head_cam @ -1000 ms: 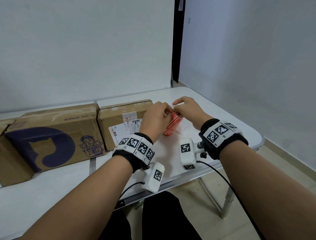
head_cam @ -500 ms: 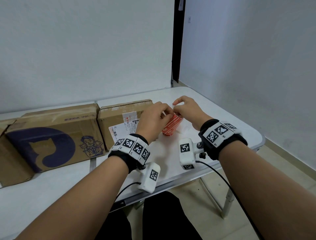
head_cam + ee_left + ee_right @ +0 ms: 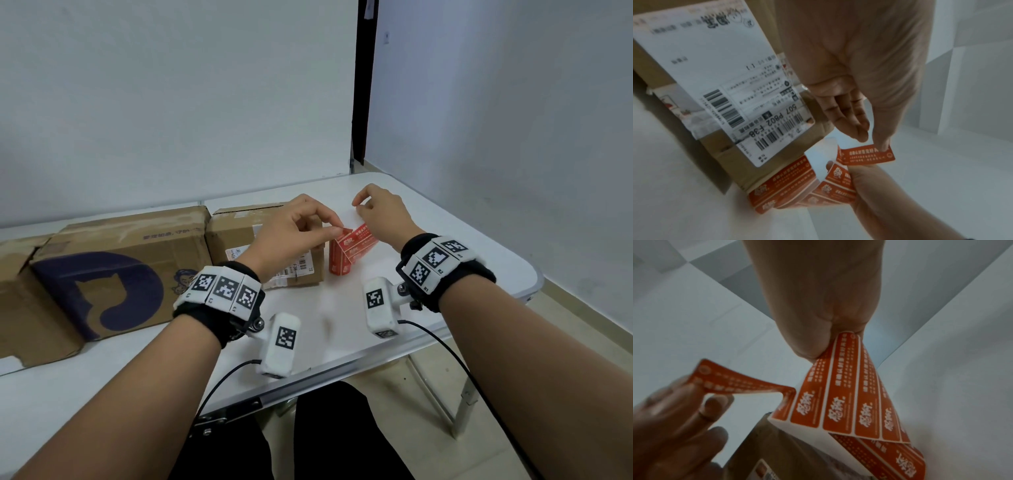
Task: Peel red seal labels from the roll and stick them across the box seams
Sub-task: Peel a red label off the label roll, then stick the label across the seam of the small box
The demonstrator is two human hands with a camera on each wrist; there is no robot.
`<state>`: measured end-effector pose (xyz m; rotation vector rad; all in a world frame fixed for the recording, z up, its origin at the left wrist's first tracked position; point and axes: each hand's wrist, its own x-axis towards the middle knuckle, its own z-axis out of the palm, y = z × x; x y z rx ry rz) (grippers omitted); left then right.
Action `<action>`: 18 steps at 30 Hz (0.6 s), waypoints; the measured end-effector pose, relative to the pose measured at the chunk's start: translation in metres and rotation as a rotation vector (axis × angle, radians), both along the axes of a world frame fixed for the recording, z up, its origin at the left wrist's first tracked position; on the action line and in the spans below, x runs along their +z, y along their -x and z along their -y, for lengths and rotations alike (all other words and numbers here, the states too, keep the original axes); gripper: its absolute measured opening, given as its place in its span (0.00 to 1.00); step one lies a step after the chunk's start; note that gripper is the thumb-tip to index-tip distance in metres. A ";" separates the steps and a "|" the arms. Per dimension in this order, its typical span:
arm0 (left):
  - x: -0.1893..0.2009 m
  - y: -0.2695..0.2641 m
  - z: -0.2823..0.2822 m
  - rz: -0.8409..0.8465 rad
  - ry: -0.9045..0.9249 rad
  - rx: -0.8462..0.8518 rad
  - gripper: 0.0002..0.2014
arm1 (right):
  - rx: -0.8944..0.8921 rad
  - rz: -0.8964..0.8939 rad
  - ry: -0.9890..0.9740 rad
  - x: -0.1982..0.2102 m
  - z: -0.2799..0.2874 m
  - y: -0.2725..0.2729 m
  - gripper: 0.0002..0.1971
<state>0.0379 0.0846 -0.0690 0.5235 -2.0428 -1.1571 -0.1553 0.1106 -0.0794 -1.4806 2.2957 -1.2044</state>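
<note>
Red label (image 3: pixel 869 155) pinched in my left hand (image 3: pixel 294 229) trailed rightward, one end stuck to the strip (image 3: pixel 840 394) my right hand (image 3: pixel 383 216) gripped.

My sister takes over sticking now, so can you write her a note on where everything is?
Left hand pinches one red label, mostly peeled, one end still on the strip.
Right hand holds the strip of labels up off the roll, which stands on the table beside the small box.
Done: label nearly free. No red label shows on any box.
Left: pull it free, stick it across a box seam, then repeat for the big box.
</note>
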 end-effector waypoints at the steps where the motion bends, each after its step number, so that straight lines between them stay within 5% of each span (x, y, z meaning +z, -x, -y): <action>1: 0.002 -0.003 -0.001 -0.027 -0.021 -0.006 0.03 | -0.012 -0.030 0.000 0.000 0.002 0.000 0.10; 15: 0.021 -0.022 0.009 -0.340 -0.442 0.102 0.04 | 0.025 -0.251 -0.070 0.007 0.007 -0.005 0.13; 18: 0.034 -0.020 0.014 -0.302 -0.606 0.183 0.02 | 0.013 -0.319 0.072 0.021 0.007 -0.015 0.11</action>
